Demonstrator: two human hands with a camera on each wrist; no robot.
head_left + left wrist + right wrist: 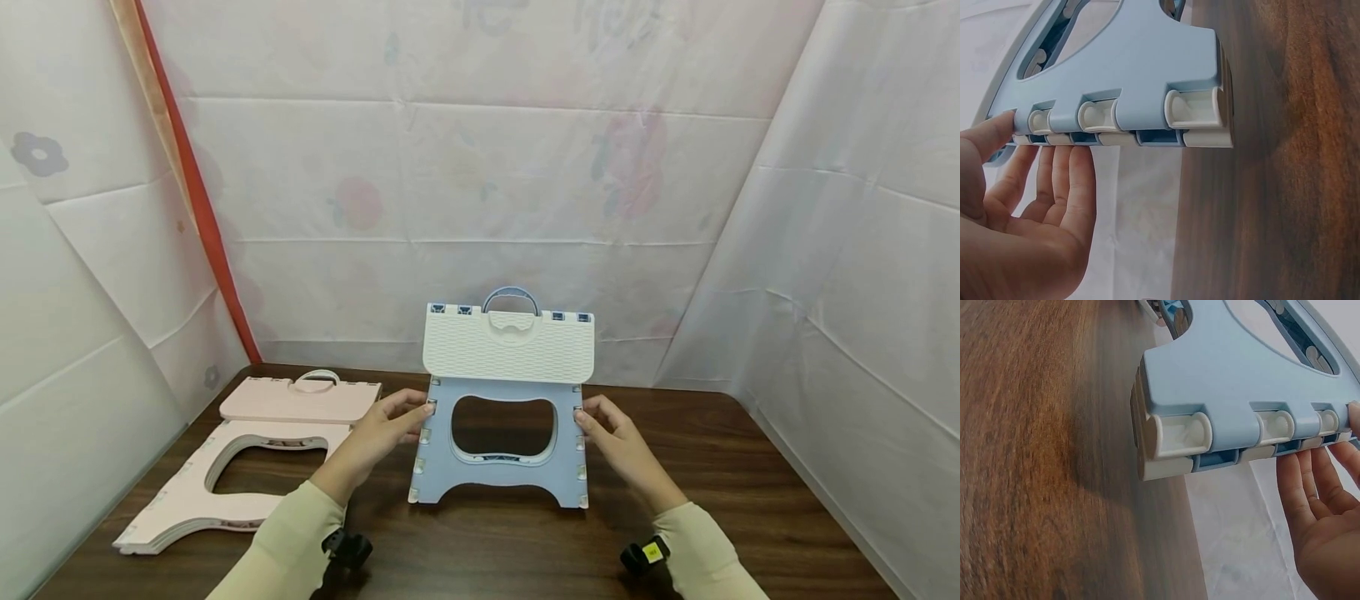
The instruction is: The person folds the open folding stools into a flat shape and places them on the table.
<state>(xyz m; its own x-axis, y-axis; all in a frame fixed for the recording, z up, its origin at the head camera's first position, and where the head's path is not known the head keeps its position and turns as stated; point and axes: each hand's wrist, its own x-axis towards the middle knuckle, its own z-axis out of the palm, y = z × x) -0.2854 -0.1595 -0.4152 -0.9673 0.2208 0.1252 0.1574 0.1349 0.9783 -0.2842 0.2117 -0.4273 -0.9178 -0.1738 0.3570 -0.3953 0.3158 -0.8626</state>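
Observation:
A folded step stool (510, 473), light blue with a white textured seat panel (510, 350) and a blue carry handle (512, 292), stands upright in the middle of the head view. My left hand (378, 437) pinches its left side edge, thumb on the front and fingers behind. On the opposite edge my right hand (618, 446) grips in the same manner. Both wrist views show the thumb and fingers at the hinged edge of the blue legs (1147, 69). Whether the feet touch the table cannot be told.
A second folded stool, pink (187, 500), lies flat on the dark wooden table (720, 467) at left, close by my left forearm. White printed cloth (510, 183) hangs behind the table and at both sides. A red strip (198, 192) runs down the left corner.

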